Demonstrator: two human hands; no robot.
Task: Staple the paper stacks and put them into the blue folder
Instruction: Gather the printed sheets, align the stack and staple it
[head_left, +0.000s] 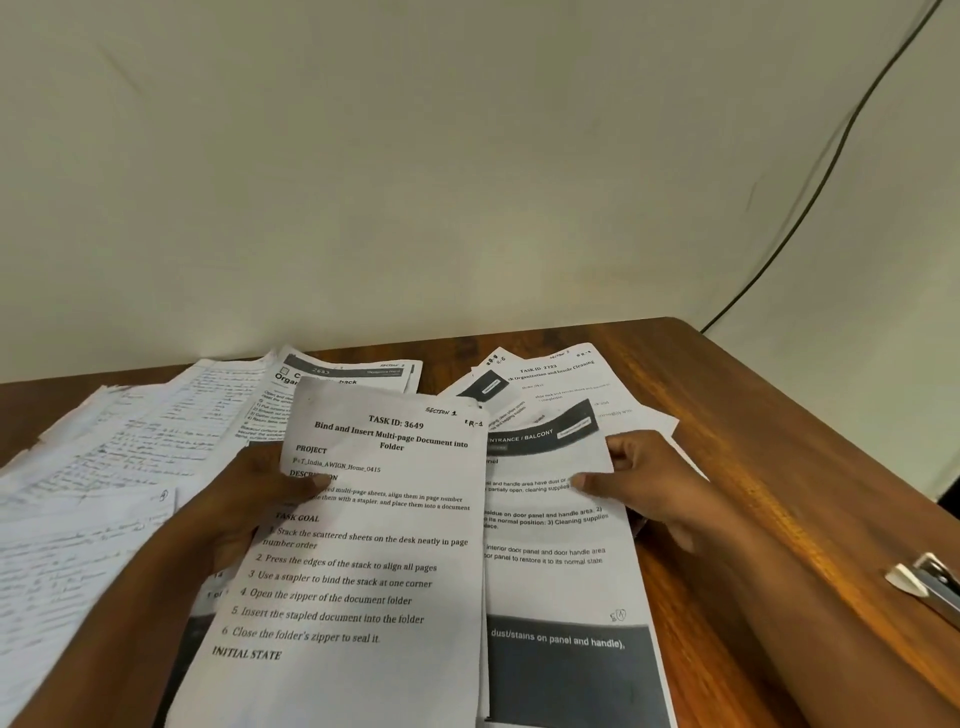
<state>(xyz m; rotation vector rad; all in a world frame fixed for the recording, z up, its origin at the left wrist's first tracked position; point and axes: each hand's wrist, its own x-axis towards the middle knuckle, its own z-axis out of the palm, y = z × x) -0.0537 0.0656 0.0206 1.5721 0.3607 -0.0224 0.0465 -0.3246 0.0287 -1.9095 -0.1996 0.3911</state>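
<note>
Brown wooden bench (753, 415) meets a pale wall, strewn with paper. Nearest, the left hand (244, 499) pinches the task-instruction sheet (358, 561) at its left edge, thumb on the print. To its right, the right hand (639, 483) grips the dark-banded printed sheet (550, 545) by its right edge, fingers curled. A metal stapler (930, 582) lies at the right margin. Handwritten pages (104, 467) spread left; more printed sheets (545, 379) lie farther back. A black cable (831, 171) hangs on the wall.
</note>
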